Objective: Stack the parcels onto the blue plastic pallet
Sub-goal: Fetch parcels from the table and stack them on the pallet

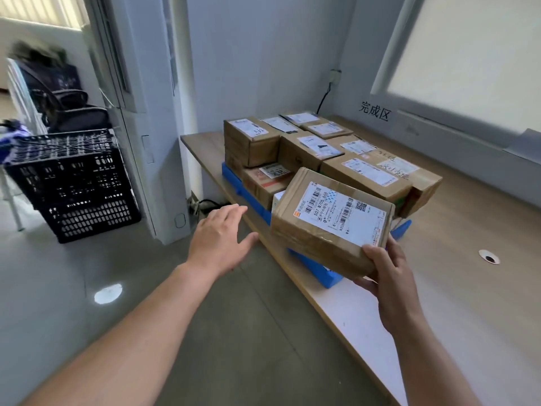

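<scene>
Right hand [389, 271] grips parcel [330, 224] over pallet [316, 268] crowded with boxes [366, 174] — left hand [219, 238] splayed.

Pale walls, a grey floor [73, 273], a wooden table [468, 259] and a black crate [76, 183].

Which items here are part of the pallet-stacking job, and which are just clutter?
Job: held parcel, right hand gripping it, left hand, stacked parcels, blue pallet.
Lying about: black crate, office chair.
</scene>
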The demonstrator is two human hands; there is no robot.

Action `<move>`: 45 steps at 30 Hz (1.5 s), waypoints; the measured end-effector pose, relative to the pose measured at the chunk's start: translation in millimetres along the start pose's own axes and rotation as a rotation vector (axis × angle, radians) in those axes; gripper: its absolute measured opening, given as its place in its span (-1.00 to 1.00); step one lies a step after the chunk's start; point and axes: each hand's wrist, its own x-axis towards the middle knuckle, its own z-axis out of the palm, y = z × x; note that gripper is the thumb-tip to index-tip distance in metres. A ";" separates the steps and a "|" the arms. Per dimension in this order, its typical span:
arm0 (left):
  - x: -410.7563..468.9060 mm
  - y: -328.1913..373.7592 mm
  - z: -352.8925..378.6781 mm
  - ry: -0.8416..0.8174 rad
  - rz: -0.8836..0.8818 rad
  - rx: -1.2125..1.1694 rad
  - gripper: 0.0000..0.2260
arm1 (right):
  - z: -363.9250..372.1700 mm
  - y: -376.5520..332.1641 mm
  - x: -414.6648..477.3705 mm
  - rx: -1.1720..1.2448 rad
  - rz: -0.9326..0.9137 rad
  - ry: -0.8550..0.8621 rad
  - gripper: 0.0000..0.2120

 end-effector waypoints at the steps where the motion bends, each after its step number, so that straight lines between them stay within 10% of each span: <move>1: 9.6 -5.0 2.1 -0.003 0.004 0.009 -0.44 | 7.3 2.1 9.6 0.007 0.003 -0.005 -0.45; 20: 183.1 -70.4 30.9 -0.127 0.160 0.057 -0.33 | 109.5 10.9 147.8 0.103 0.099 0.156 -0.41; 45: 388.2 -141.3 46.7 -0.383 0.816 0.115 -0.27 | 226.8 24.7 231.5 -0.113 0.300 0.449 -0.55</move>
